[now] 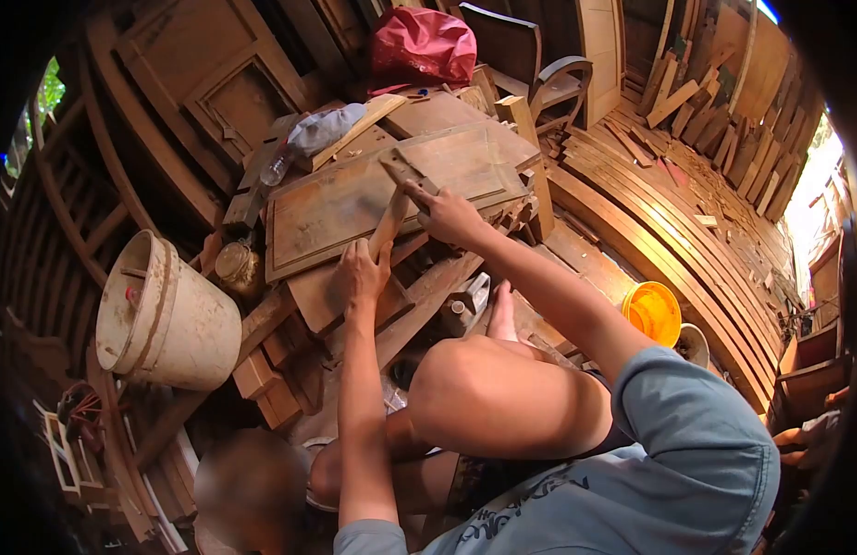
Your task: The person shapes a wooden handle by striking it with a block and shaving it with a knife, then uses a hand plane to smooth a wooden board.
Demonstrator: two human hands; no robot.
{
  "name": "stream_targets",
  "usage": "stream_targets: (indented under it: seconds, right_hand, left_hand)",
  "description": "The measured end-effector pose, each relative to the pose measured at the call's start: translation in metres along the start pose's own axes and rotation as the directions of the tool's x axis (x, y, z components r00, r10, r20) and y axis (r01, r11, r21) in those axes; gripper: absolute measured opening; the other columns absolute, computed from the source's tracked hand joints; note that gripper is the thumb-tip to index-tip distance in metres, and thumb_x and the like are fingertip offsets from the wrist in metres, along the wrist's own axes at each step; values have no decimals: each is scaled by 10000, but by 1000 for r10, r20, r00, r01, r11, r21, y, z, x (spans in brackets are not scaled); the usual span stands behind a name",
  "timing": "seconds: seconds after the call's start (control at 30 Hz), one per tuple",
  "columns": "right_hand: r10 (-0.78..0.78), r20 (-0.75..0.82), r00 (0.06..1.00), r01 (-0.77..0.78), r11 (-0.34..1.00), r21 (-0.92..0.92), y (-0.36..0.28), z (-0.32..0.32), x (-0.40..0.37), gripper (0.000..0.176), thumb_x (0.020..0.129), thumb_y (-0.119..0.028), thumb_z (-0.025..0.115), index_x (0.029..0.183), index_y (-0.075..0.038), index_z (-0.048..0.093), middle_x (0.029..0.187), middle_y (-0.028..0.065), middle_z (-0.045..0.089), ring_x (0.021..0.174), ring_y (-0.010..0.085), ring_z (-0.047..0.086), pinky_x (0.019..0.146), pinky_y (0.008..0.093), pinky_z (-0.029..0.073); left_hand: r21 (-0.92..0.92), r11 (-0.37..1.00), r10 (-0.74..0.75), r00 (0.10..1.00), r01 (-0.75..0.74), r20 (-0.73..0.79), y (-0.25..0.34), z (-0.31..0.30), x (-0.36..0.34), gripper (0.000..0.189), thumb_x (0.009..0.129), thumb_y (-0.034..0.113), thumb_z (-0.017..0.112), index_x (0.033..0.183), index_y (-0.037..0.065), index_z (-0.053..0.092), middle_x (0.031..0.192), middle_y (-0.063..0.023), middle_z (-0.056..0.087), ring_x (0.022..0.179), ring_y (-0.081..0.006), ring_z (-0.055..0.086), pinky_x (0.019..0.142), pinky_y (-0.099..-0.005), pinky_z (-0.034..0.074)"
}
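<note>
My left hand (pixel 362 273) is closed around the lower end of a narrow wooden strip (pixel 389 225), which slants up over the panel. Its upper end meets a flat, dark brown piece (pixel 405 173) with small marks on its face. My right hand (pixel 450 220) grips the lower right end of that piece; its exact kind I cannot tell. Under both lies a framed wooden panel (pixel 308 222) with a raised border, tilted on a workbench of boards. My left wrist is over the panel's near edge.
A dirty white bucket (pixel 192 319) stands left, beside a jar (pixel 238 266). Behind the panel are a grey cloth (pixel 325 129), a clear bottle (pixel 277 166) and a red bag (pixel 423 46). Long planks (pixel 669 250) and a yellow bucket (pixel 652 313) lie right. Another person's head (pixel 248 490) appears blurred lower left.
</note>
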State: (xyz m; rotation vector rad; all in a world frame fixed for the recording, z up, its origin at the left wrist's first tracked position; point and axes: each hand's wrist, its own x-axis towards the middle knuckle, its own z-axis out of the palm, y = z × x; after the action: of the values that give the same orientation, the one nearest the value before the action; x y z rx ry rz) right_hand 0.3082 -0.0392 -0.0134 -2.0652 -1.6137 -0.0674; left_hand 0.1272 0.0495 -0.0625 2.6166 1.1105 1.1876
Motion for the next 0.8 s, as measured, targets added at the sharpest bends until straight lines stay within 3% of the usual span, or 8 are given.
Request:
stream_targets:
  seconds: [0.17, 0.27, 0.37, 0.43, 0.53, 0.63, 0.7, 0.8]
  right_hand:
    - [-188, 249, 950, 211, 975, -71, -16, -22, -43, 599, 878, -268, 527, 1447, -288, 339, 935, 289, 582, 704, 439, 632, 594, 497, 533]
    - [38, 85, 996, -41, 998, 38, 3, -13, 3, 652, 867, -294, 556, 1466, -308, 297, 1011, 322, 540, 739, 473, 630, 645, 506, 546]
    - [-11, 108, 994, 15, 999, -35, -15, -1, -23, 685, 857, -312, 579, 1473, -318, 280, 1021, 322, 536, 737, 479, 629, 650, 507, 547]
    - [-136, 390, 911, 157, 987, -23, -27, -24, -43, 704, 857, -302, 587, 1480, -321, 259, 1016, 324, 539, 742, 464, 636, 632, 495, 552]
    - [-34, 66, 997, 34, 999, 1, -2, 3, 2, 697, 855, -263, 571, 1477, -322, 261, 992, 320, 541, 694, 467, 624, 616, 506, 545]
    - [40, 22, 999, -41, 998, 45, -17, 19, -16, 700, 849, -261, 572, 1475, -319, 265, 984, 320, 539, 673, 469, 618, 612, 513, 542]
    - [-137, 287, 948, 138, 990, 16, -30, 1, -56, 719, 846, -296, 585, 1478, -337, 245, 1007, 316, 540, 675, 442, 634, 612, 520, 542]
    - [12, 99, 995, -11, 1000, -6, -21, -7, -19, 647, 860, -250, 568, 1453, -310, 315, 946, 285, 572, 698, 445, 635, 561, 499, 532]
  left_hand:
    - [17, 997, 79, 994, -78, -78, -8, 8, 3, 478, 838, 482, 635, 822, 9, 564, 843, -208, 619, 823, -397, 610, 679, -458, 493]
    - [58, 998, 2, 1000, -2, 14, -8, 11, 0, 486, 811, 487, 666, 839, 14, 559, 842, -203, 619, 813, -397, 612, 673, -461, 499]
    - [48, 998, -35, 999, 34, 16, -3, 4, 4, 492, 795, 480, 689, 827, 6, 561, 820, -195, 617, 776, -392, 611, 649, -460, 502]
    - [71, 997, -5, 1000, 5, -1, -7, 2, 6, 485, 800, 482, 681, 835, 14, 560, 815, -181, 623, 788, -367, 624, 644, -442, 516]
    - [81, 997, -14, 999, 11, 37, -5, 10, -1, 487, 798, 490, 677, 850, 21, 558, 819, -170, 631, 803, -344, 639, 652, -420, 532]
    - [58, 998, -35, 998, 33, 43, -11, 14, 4, 500, 777, 491, 698, 849, 16, 560, 837, -180, 633, 817, -350, 639, 677, -420, 533]
    - [69, 997, -45, 998, 41, 44, -5, 7, 3, 487, 772, 468, 712, 833, 8, 564, 831, -192, 632, 819, -355, 639, 683, -423, 532]
    - [47, 998, -50, 998, 48, 35, -3, 9, 3, 487, 753, 447, 735, 809, -3, 558, 814, -201, 626, 801, -368, 636, 679, -428, 528]
